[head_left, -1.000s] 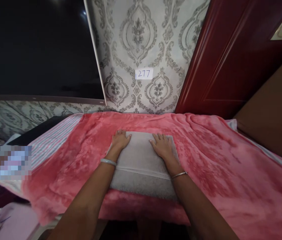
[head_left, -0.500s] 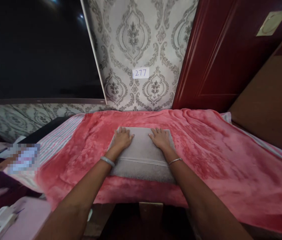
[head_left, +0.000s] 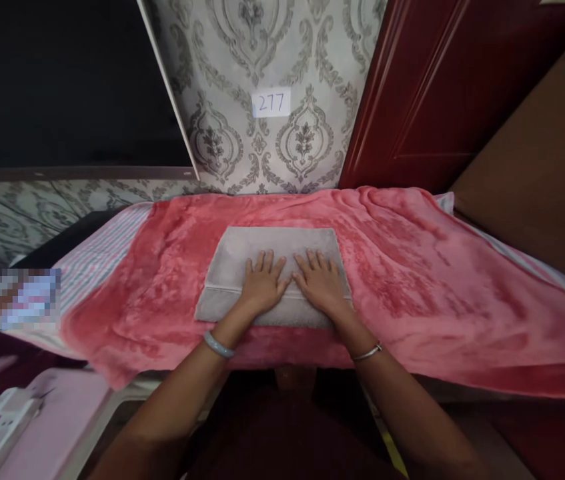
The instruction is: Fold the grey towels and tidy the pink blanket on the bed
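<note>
A grey towel (head_left: 277, 241) lies flat on a pink plush blanket (head_left: 412, 267), with a raised line running across it near its front. My left hand (head_left: 265, 283) rests palm down on the left-middle part of the towel, fingers spread. Beside it, a small gap away, my right hand (head_left: 319, 280) also presses flat on the towel with its fingers apart. A pale bangle circles the left wrist and a thin metal one the right. Neither hand grips anything.
A dark television screen (head_left: 62, 80) hangs at the left above the table. Behind stand patterned wallpaper with a paper marked 277 (head_left: 271, 102) and a dark red door (head_left: 427, 100). At lower left sits a white power strip (head_left: 5, 417); striped cloth (head_left: 107, 247) shows beneath the blanket.
Both hands have slid from the towel's far corners toward its near middle and closer together. The view has tilted down a little. The towel stays on the blanket.
</note>
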A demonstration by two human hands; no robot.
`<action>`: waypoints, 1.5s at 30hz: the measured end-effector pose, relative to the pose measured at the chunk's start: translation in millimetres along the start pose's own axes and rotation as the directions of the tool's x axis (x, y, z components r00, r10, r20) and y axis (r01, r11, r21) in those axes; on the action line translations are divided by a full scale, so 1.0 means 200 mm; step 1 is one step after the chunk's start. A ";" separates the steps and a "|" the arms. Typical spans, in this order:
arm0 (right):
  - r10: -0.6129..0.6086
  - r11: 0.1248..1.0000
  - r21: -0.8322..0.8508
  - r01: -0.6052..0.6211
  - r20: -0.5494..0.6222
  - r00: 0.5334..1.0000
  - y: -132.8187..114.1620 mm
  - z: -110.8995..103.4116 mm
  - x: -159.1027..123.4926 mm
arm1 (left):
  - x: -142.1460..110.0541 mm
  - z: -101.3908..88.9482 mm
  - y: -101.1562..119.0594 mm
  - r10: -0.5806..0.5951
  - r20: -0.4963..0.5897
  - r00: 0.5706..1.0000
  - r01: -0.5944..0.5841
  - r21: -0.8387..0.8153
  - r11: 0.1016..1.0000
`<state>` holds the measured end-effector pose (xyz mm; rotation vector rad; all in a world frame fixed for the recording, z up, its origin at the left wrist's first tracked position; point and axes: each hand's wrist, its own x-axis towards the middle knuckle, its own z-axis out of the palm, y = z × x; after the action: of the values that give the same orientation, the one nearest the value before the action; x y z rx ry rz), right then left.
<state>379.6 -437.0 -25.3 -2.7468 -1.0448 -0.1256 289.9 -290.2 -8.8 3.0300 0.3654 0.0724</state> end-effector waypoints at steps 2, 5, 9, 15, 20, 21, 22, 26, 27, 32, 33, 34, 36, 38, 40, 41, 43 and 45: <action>-0.002 1.000 0.005 0.002 -0.001 1.000 0.00 0.00 0.01 | -0.04 -0.02 -0.06 -0.039 -0.001 0.999 0.039 0.002 0.999; 0.001 1.000 0.023 -0.001 -0.008 1.000 -0.01 -0.01 0.01 | -0.15 -0.03 -0.19 -0.136 -0.048 0.990 0.137 0.031 0.990; 0.004 0.999 0.053 -0.003 -0.012 1.000 0.00 -0.02 0.01 | -0.32 -0.02 -0.36 -0.204 -0.102 0.974 0.207 0.022 0.978; 0.097 0.978 0.194 -0.078 -0.091 0.991 0.16 0.05 -0.10 | -0.43 0.09 -0.56 -0.149 -0.309 0.939 0.108 -0.147 0.983; 0.185 0.935 0.343 -0.093 -0.246 0.951 0.27 0.14 -0.25 | -0.42 0.17 -0.63 -0.171 -0.444 0.880 0.058 -0.256 0.965; 0.188 0.927 0.368 -0.080 -0.270 0.944 0.28 0.15 -0.26 | -0.41 0.17 -0.63 -0.181 -0.452 0.873 0.060 -0.268 0.962; 0.197 0.915 0.399 -0.068 -0.291 0.936 0.29 0.15 -0.26 | -0.41 0.17 -0.63 -0.193 -0.458 0.868 0.065 -0.280 0.958; 0.294 0.809 0.583 -0.078 -0.287 0.911 0.33 0.14 -0.21 | -0.39 0.17 -0.61 -0.222 -0.461 0.859 0.068 -0.327 0.942; 0.324 0.776 0.624 -0.093 -0.269 0.907 0.34 0.13 -0.20 | -0.38 0.17 -0.61 -0.232 -0.466 0.854 0.069 -0.342 0.937; 0.443 0.705 0.686 -0.179 -0.230 0.866 0.36 0.13 -0.16 | -0.38 0.18 -0.60 -0.281 -0.498 0.820 0.077 -0.391 0.917; 0.467 0.704 0.684 -0.192 -0.242 0.850 0.36 0.13 -0.16 | -0.39 0.19 -0.60 -0.278 -0.501 0.820 0.073 -0.390 0.918; 0.487 0.704 0.682 -0.198 -0.261 0.833 0.35 0.13 -0.17 | -0.39 0.19 -0.60 -0.273 -0.503 0.820 0.068 -0.388 0.919; 0.493 0.717 0.675 -0.173 -0.316 0.811 0.33 0.13 -0.18 | -0.40 0.19 -0.60 -0.261 -0.509 0.820 0.060 -0.378 0.924; 0.445 0.747 0.654 -0.121 -0.356 0.822 0.32 0.12 -0.19 | -0.40 0.18 -0.59 -0.257 -0.512 0.820 0.060 -0.370 0.927; 0.396 0.768 0.632 -0.101 -0.346 0.851 0.32 0.11 -0.19 | -0.40 0.17 -0.58 -0.255 -0.508 0.823 0.061 -0.368 0.928; 0.390 0.769 0.629 -0.112 -0.324 0.862 0.32 0.11 -0.19 | -0.40 0.17 -0.58 -0.251 -0.507 0.825 0.057 -0.366 0.929; 0.414 0.755 0.637 -0.154 -0.281 0.866 0.33 0.10 -0.19 | -0.41 0.18 -0.57 -0.237 -0.510 0.827 0.048 -0.356 0.933; 0.433 0.746 0.641 -0.180 -0.262 0.862 0.35 0.10 -0.18 | -0.42 0.18 -0.58 -0.225 -0.509 0.831 0.042 -0.346 0.937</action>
<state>398.9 -507.7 -61.9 -2.1330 -0.3929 -0.2417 183.1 -200.7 -58.2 2.5917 0.5443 0.9041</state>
